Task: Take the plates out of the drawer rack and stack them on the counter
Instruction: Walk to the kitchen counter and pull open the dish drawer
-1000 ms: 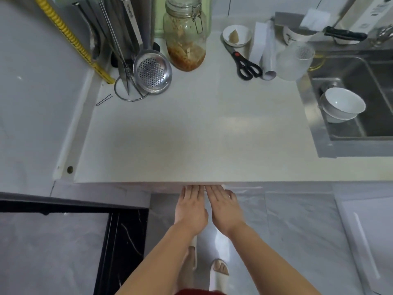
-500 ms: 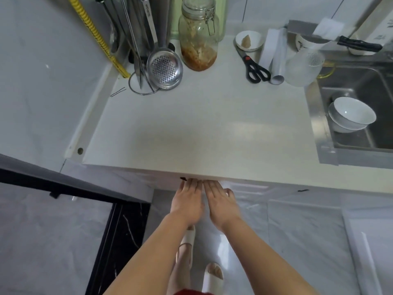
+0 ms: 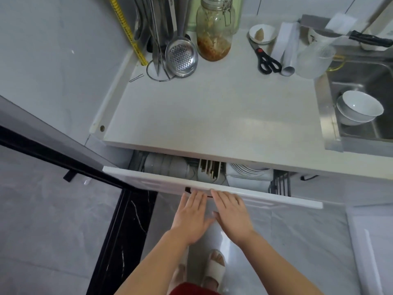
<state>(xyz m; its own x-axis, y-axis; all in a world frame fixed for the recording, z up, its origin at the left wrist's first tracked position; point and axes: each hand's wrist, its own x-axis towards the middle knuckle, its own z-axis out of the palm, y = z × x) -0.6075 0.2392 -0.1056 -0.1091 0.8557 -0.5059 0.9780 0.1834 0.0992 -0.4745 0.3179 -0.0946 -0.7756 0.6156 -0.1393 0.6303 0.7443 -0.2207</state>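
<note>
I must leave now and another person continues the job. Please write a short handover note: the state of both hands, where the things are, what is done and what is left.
Left hand: open, empty, fingertips at the drawer front.
Right hand: open, empty, beside the left, fingertips at the same front.
Drawer: only partly open under the counter.
Plates: in the drawer rack, right of middle; grey bowls at the left, a utensil holder between.
Done: drawer started; no plate is out.
Left: pull the drawer further open, lift the plates out, stack them on the bare middle of the counter.
</note>
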